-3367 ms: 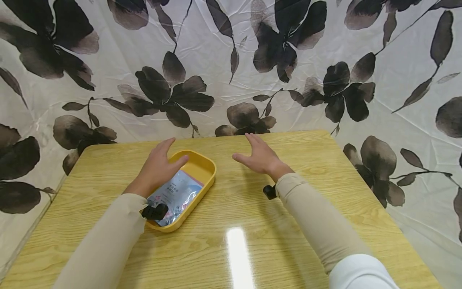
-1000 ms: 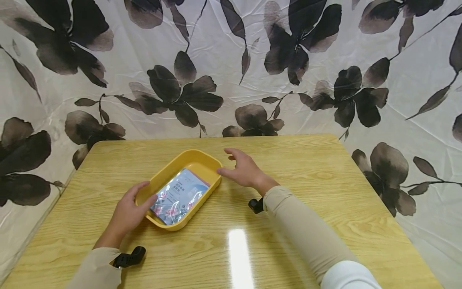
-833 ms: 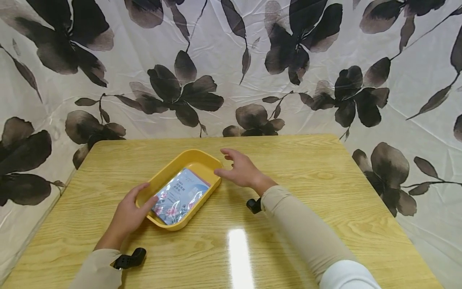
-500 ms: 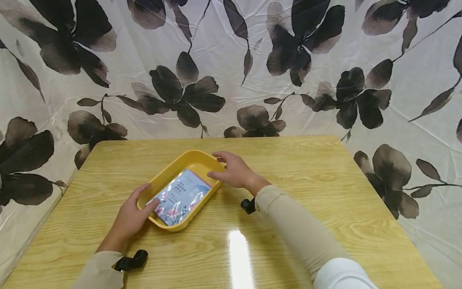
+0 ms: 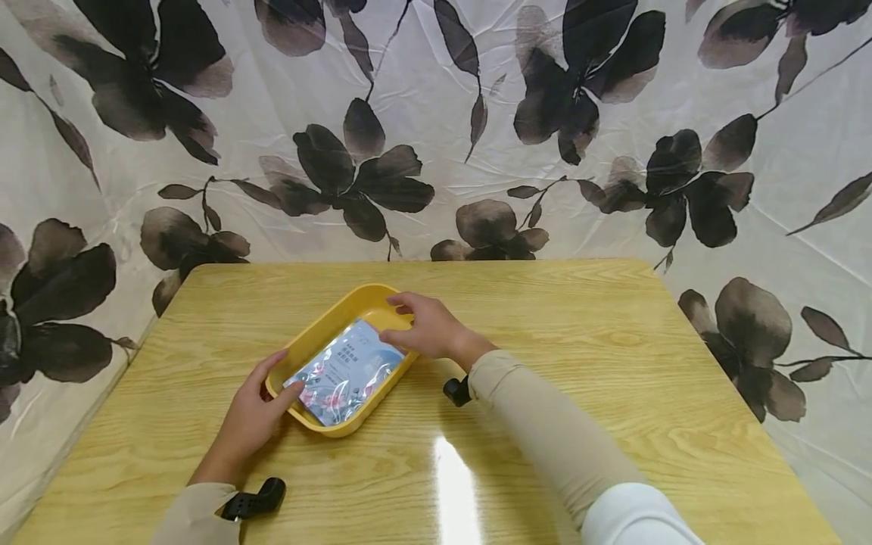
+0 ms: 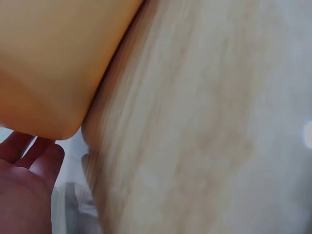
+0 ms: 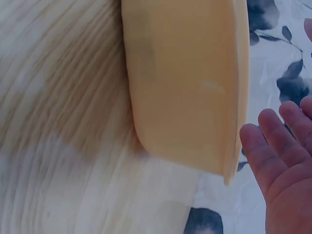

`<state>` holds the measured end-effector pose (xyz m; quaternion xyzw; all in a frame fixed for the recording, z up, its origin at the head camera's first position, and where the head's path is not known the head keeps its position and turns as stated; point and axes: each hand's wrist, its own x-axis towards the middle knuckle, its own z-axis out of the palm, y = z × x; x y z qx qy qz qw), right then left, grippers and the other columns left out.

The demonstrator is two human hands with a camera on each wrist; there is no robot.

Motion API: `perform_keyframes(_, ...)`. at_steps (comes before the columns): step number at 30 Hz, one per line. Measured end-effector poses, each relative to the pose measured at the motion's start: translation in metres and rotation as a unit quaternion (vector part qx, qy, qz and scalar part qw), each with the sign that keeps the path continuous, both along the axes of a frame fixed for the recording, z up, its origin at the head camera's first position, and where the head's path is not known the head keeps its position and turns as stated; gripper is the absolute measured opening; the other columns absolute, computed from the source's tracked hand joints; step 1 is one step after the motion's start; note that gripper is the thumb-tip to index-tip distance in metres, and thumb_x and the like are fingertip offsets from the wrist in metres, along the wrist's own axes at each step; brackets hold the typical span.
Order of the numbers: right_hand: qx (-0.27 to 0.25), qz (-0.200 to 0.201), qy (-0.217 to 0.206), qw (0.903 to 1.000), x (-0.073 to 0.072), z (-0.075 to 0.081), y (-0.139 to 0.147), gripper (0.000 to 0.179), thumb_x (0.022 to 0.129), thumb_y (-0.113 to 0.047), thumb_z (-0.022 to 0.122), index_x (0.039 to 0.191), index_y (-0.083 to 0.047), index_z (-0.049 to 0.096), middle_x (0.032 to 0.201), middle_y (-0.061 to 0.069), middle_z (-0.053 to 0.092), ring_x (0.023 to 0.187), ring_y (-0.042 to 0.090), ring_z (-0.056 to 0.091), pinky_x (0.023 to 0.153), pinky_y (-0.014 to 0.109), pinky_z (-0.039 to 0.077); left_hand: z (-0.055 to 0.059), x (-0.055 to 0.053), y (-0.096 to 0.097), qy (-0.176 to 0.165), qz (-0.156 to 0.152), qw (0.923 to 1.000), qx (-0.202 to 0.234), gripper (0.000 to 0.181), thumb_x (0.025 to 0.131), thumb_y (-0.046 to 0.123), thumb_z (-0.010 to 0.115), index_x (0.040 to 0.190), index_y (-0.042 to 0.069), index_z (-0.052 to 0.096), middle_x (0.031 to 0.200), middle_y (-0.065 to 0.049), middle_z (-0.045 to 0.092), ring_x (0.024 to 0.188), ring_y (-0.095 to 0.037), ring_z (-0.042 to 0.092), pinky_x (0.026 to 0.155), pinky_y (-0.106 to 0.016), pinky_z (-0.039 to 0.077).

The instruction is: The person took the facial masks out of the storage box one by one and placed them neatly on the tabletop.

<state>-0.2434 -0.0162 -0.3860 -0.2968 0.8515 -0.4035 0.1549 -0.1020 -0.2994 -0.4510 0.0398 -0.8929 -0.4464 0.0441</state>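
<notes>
A yellow plastic tray point(image 5: 381, 398) stands slanted on the wooden table, left of centre. Inside it lies a light blue, glossy packet point(image 5: 350, 371) with printed lettering and pink flowers. My left hand point(image 5: 248, 420) grips the tray's near-left end, thumb over the rim and fingers outside. In the left wrist view, those fingers point(image 6: 41, 156) are partly hidden behind the tray wall. Over the tray's far-right end hovers my right hand point(image 5: 429, 329), its fingers and thumb spread above the packet's upper corner. The right wrist view shows its fingers point(image 7: 278, 141) extended beside the rim, holding nothing.
The wood-grain table point(image 5: 579, 363) extends to the right and in front of the tray. Behind it hangs a white cloth point(image 5: 422, 83) printed with dark flowers. A black wrist camera point(image 5: 255, 501) sits at the left sleeve, another at the right.
Both hands first hovered apart. The left came down to the tray's near end and took hold of its rim; the right moved left and inward over the far end, above the packet.
</notes>
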Motion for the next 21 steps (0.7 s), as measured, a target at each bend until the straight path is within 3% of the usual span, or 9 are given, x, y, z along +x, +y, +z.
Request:
perform_keyframes(2,0.002,0.004,-0.003,1.0000,-0.001,-0.002,-0.003,0.069,0.092,-0.034,0.073,0.148,-0.005,0.046,0.148,0.008,0.049,0.132,0.021,0.048,0.104,0.034,0.044,0.000,0.001,0.001,0.008,-0.007,0.9997,0.020,0.069,0.102,0.029,0.061,0.157,0.005,0.028,0.113,-0.025,0.052,0.083,-0.025,0.052,0.063,-0.020,0.042)
perform_keyframes(4,0.005,0.005,-0.004,1.0000,0.000,-0.002,-0.005,0.069,0.092,-0.035,0.072,0.149,-0.006,0.046,0.148,0.008,0.049,0.132,0.021,0.049,0.103,0.033,0.044,-0.001,0.002,0.001,0.015,-0.018,0.9985,0.050,0.070,0.103,0.026,0.060,0.158,0.003,0.025,0.134,-0.031,0.047,0.104,-0.030,0.056,0.070,-0.012,0.043)
perform_keyframes(7,0.017,0.008,-0.002,0.9998,0.001,-0.003,-0.009,0.068,0.092,-0.036,0.073,0.149,-0.008,0.046,0.148,0.007,0.049,0.131,0.020,0.049,0.104,0.032,0.044,-0.004,0.003,0.002,0.020,-0.024,0.9957,0.087,0.071,0.103,0.023,0.059,0.159,0.003,0.020,0.152,-0.033,0.030,0.129,-0.041,0.044,0.081,-0.005,0.040)
perform_keyframes(21,0.043,0.023,-0.005,0.9988,0.001,-0.015,-0.027,0.068,0.092,-0.028,0.075,0.149,-0.008,0.046,0.149,0.004,0.048,0.128,0.019,0.052,0.103,0.029,0.044,-0.013,0.007,0.001,0.030,0.000,0.9926,0.117,0.070,0.105,0.024,0.056,0.160,0.006,0.019,0.155,-0.033,0.024,0.134,-0.046,0.038,0.085,-0.002,0.037)
